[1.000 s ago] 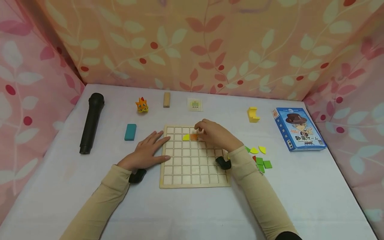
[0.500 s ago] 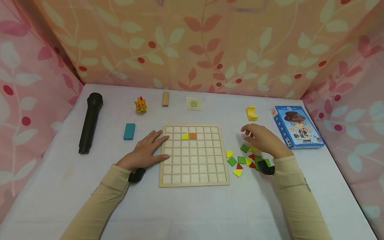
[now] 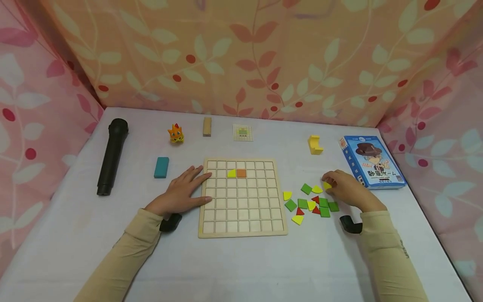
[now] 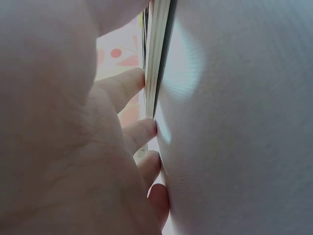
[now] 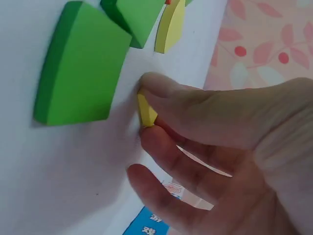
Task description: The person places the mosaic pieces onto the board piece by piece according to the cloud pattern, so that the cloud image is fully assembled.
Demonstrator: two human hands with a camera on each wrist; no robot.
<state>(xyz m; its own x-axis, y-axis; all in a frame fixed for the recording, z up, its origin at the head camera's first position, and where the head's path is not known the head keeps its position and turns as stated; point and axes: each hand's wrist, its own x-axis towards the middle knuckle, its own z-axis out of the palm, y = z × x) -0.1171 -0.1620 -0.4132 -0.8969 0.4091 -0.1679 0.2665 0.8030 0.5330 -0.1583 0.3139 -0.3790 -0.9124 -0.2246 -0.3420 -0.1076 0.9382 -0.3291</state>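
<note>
A wooden grid board (image 3: 241, 204) lies in the middle of the white table. One yellow tile (image 3: 231, 173) and an orange square tile (image 3: 241, 173) sit side by side in its upper cells. My left hand (image 3: 180, 193) rests spread at the board's left side, thumb and index finger over the rim, other fingertips on the cloth. To the right of the board, my right hand (image 3: 349, 191) pinches a yellow tile (image 5: 146, 108) between thumb and fingers, right at the tabletop. Loose green tiles (image 3: 302, 203), red triangles (image 3: 299, 212) and other yellow tiles (image 3: 297, 219) lie left of that hand.
Behind the board are a pattern card (image 3: 242, 133), a wooden block (image 3: 207, 126), an orange toy figure (image 3: 176, 134) and a yellow block (image 3: 315, 145). A blue game box (image 3: 373, 162) stands far right. Left lie a teal block (image 3: 161, 167) and a black microphone (image 3: 112, 157).
My right hand has left the board's upper cells, swung right past the loose tiles and taken hold of a yellow tile. The left hand stays in place.
</note>
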